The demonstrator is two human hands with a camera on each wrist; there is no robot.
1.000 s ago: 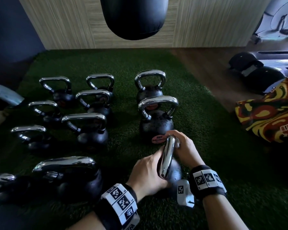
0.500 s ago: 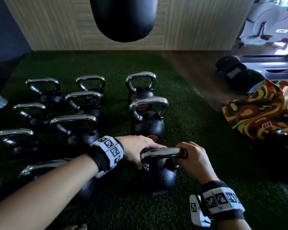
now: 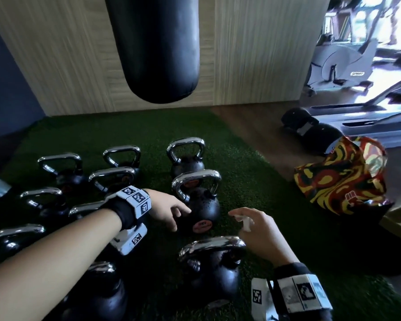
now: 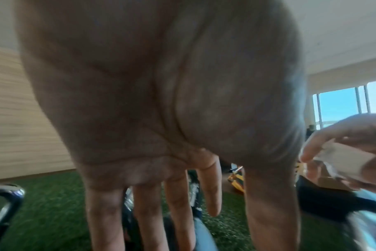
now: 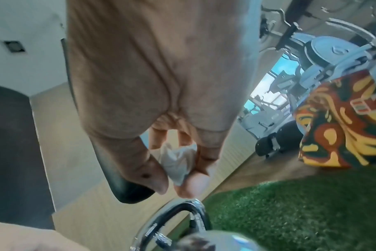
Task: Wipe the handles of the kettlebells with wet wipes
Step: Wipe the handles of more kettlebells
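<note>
The person's left hand (image 3: 164, 210) reaches forward over the green turf (image 3: 252, 181) with its fingers (image 4: 176, 212) straight and spread, grasping nothing; the fingertips sit at the dark body of the middle kettlebell (image 3: 198, 205), though the head view does not settle whether they touch it. That kettlebell's chrome handle (image 3: 196, 179) arches just beyond the left fingers, upright and free of both hands. The right hand (image 3: 262, 230) hovers just to the right of the same kettlebell, its thumb and fingers (image 5: 193, 183) pinching a crumpled white wet wipe (image 5: 175, 159), which bunches up between the fingertips and the palm. Below and just behind the right fingers stands the nearest kettlebell (image 3: 214, 269), its chrome handle (image 3: 212, 245) close under the hand but apart from it; the wipe touches no handle. A third kettlebell (image 3: 186, 158) stands beyond the middle one, farther from both sets of fingers. To the left of the left fingers and under the left forearm, a cluster of smaller kettlebells (image 3: 63, 172) sits in rows on the turf. A black punching bag (image 3: 156, 47) hangs above and beyond the fingers in front of a pale wood-grain wall (image 3: 252, 54). Well off to the right of the right fingers lies a red, yellow and black patterned bag (image 3: 343, 172)
</note>
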